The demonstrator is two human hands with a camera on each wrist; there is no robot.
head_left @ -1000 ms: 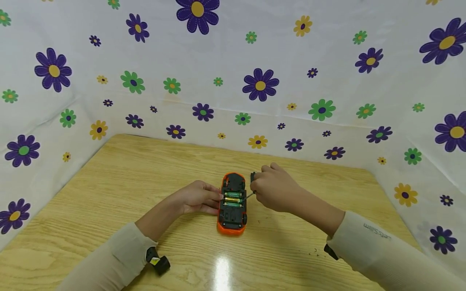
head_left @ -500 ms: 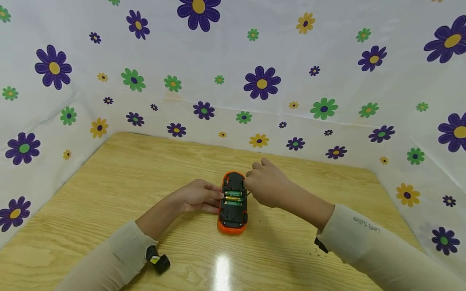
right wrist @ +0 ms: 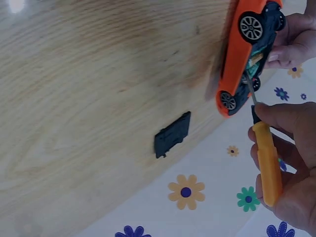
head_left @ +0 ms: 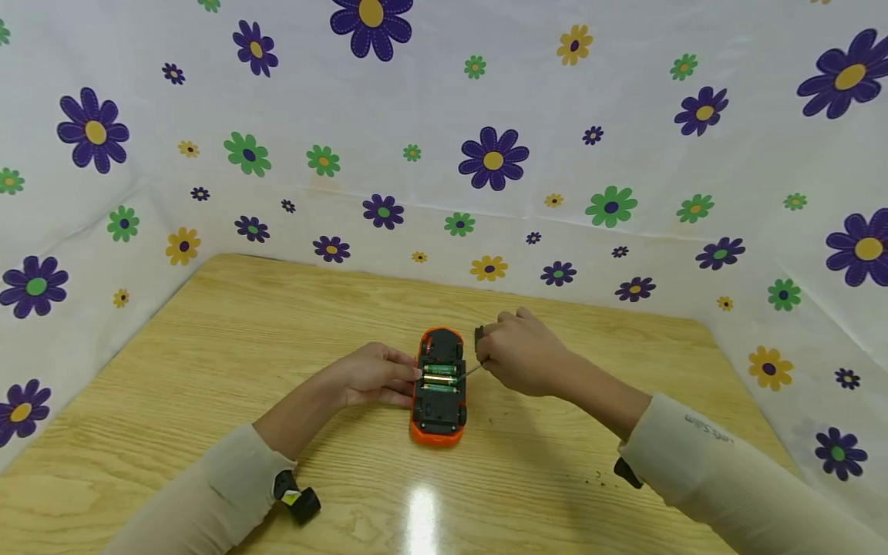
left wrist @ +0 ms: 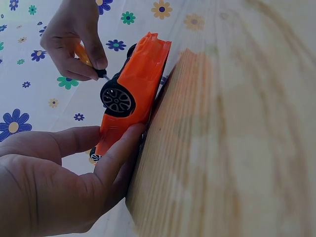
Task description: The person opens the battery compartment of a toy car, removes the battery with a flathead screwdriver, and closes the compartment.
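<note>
An orange toy car lies upside down on the wooden table, its black underside facing up. Green and gold batteries sit side by side in its uncovered compartment. My left hand holds the car by its left side, thumb near the upper edge and fingers along the body, as the left wrist view shows. My right hand grips a screwdriver with a yellow-orange handle. Its thin metal shaft reaches over the car's right edge, with the tip right at the batteries.
A black battery cover lies on the table just right of the car, partly behind my right hand in the head view. Small dark specks dot the tabletop at the right. A white flowered cloth hangs round the back and sides.
My right hand shifted left over the car's edge with the screwdriver, then moved back right, so the black cover shows again. My left hand and the car have stayed in place.
</note>
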